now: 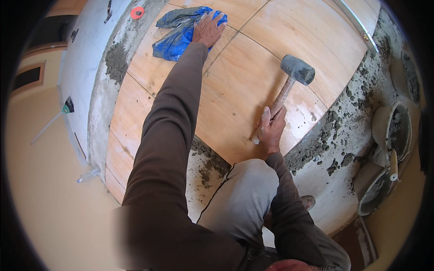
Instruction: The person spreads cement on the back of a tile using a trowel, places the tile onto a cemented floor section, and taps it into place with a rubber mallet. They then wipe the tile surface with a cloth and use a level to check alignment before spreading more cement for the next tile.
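My left arm stretches forward, and my left hand (pixel 209 30) presses down on a crumpled, dirt-smeared blue cloth (pixel 174 43), its fingers curled over the right part of it. The cloth lies on the wood-look floor tiles (pixel 239 95). Closer to me, my right hand (pixel 272 128) is wrapped round the wooden handle of a rubber mallet (pixel 284 92). The mallet's dark grey head (pixel 298 70) points away from me, above the tiles. Mortar specks dot the tiles near it.
Along the right run a bare mortar-strewn strip (pixel 327 140) and buckets (pixel 392 128), one with a wooden handle (pixel 393 165) sticking out. A metal straightedge (pixel 357 22) lies at the far right. At left are an orange disc (pixel 137 12) and a plastic bottle (pixel 88 175).
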`<action>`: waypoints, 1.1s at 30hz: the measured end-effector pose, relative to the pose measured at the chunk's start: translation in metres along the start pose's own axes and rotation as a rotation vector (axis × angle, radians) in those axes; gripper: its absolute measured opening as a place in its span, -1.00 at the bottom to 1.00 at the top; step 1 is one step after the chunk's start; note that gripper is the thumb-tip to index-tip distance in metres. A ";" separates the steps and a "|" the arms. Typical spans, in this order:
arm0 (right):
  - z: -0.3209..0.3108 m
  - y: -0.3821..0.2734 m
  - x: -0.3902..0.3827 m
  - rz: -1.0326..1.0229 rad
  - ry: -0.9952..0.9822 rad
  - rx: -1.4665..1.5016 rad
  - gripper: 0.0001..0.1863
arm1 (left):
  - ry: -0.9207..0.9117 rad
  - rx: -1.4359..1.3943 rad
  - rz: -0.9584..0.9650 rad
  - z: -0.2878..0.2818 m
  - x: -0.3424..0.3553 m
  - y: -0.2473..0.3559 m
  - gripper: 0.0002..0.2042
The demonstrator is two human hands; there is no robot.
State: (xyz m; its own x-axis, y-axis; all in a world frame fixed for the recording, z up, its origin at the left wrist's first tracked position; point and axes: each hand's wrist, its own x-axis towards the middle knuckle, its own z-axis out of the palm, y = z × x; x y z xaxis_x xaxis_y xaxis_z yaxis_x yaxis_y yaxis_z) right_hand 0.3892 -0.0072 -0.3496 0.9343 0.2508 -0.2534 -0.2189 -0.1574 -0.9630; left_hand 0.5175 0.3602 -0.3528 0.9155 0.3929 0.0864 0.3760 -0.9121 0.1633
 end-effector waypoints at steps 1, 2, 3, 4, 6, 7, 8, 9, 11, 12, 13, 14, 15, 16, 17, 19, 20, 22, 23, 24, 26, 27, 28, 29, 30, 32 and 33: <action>-0.001 0.002 0.001 -0.022 0.001 -0.021 -0.74 | -0.008 -0.029 0.075 0.006 -0.009 0.010 -0.48; -0.001 0.004 0.002 -0.042 0.000 -0.037 -0.73 | -0.016 -0.053 0.150 0.013 -0.026 0.019 -0.49; -0.003 0.007 0.004 -0.068 0.011 -0.058 -0.73 | -0.022 -0.079 0.232 0.015 -0.040 0.029 -0.51; -0.007 0.013 0.005 -0.092 0.025 -0.082 -0.74 | -0.056 -0.090 0.249 0.012 -0.057 0.037 -0.51; -0.007 0.015 0.005 -0.098 0.023 -0.092 -0.73 | -0.121 -0.093 0.275 0.000 -0.086 0.043 -0.50; -0.006 0.014 0.003 -0.078 0.012 -0.086 -0.73 | -0.118 -0.078 0.273 -0.002 -0.081 0.043 -0.50; -0.006 0.012 0.001 -0.058 -0.002 -0.085 -0.73 | -0.115 -0.068 0.268 -0.001 -0.078 0.041 -0.50; -0.005 0.011 0.001 -0.066 -0.005 -0.096 -0.72 | -0.112 -0.061 0.264 0.000 -0.074 0.040 -0.50; -0.001 0.007 0.001 -0.087 -0.022 -0.117 -0.71 | -0.051 -0.079 0.301 0.008 -0.044 0.043 -0.50; 0.001 0.005 0.000 -0.085 -0.019 -0.089 -0.73 | -0.016 -0.092 0.314 0.013 -0.027 0.046 -0.49; 0.002 0.003 -0.001 -0.083 -0.015 -0.065 -0.76 | -0.016 -0.109 0.299 0.017 -0.010 0.053 -0.49; 0.004 -0.001 0.000 -0.086 -0.014 -0.036 -0.78 | -0.009 -0.120 0.284 0.018 0.009 0.059 -0.48; 0.002 0.000 -0.001 -0.076 -0.022 -0.061 -0.74 | -0.010 -0.139 0.270 0.018 0.015 0.064 -0.47; 0.001 0.005 -0.003 -0.067 -0.034 -0.084 -0.69 | -0.014 -0.079 0.254 0.016 0.013 0.061 -0.48; -0.001 0.009 0.003 -0.068 -0.027 -0.106 -0.64 | -0.032 -0.098 0.264 0.012 0.009 0.062 -0.48; -0.008 0.012 0.008 -0.064 -0.008 -0.112 -0.62 | -0.087 -0.138 0.291 0.006 -0.033 0.058 -0.49; -0.007 0.013 0.006 -0.050 -0.009 -0.105 -0.62 | -0.104 -0.123 0.294 0.000 -0.060 0.046 -0.49; -0.008 0.016 0.007 -0.079 -0.011 -0.127 -0.62 | -0.168 -0.111 0.275 -0.021 -0.110 0.023 -0.47; -0.008 0.017 0.007 -0.092 -0.015 -0.138 -0.62 | -0.215 -0.118 0.249 -0.029 -0.129 0.017 -0.45; -0.006 0.014 0.006 -0.093 -0.004 -0.131 -0.68 | -0.208 -0.083 0.246 -0.033 -0.139 0.015 -0.45; -0.002 0.005 0.002 -0.091 0.021 -0.118 -0.79 | -0.198 -0.017 0.242 -0.036 -0.148 0.013 -0.45; -0.002 0.007 0.000 -0.090 0.009 -0.136 -0.76 | -0.180 -0.039 0.240 -0.034 -0.145 0.015 -0.46; -0.002 0.009 0.001 -0.089 -0.001 -0.155 -0.72 | -0.161 -0.062 0.239 -0.026 -0.131 0.021 -0.47; -0.002 0.010 0.002 -0.097 -0.013 -0.176 -0.68 | -0.133 -0.087 0.235 -0.016 -0.111 0.028 -0.48; 0.000 0.008 -0.001 -0.083 -0.018 -0.159 -0.69 | -0.104 -0.089 0.250 -0.007 -0.092 0.035 -0.48; 0.000 0.002 0.001 -0.072 -0.021 -0.136 -0.72 | -0.046 -0.102 0.251 0.012 -0.038 0.055 -0.48; -0.001 0.001 0.003 -0.082 -0.021 -0.125 -0.72 | -0.025 -0.109 0.235 0.017 -0.015 0.064 -0.48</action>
State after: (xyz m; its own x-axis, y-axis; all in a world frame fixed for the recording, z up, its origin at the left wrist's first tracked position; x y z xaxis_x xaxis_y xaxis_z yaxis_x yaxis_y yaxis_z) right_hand 0.3921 -0.0073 -0.3516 0.9412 0.2879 -0.1771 -0.1035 -0.2532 -0.9619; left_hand 0.5306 0.2940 -0.3601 0.9796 0.1678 0.1107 0.1365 -0.9595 0.2464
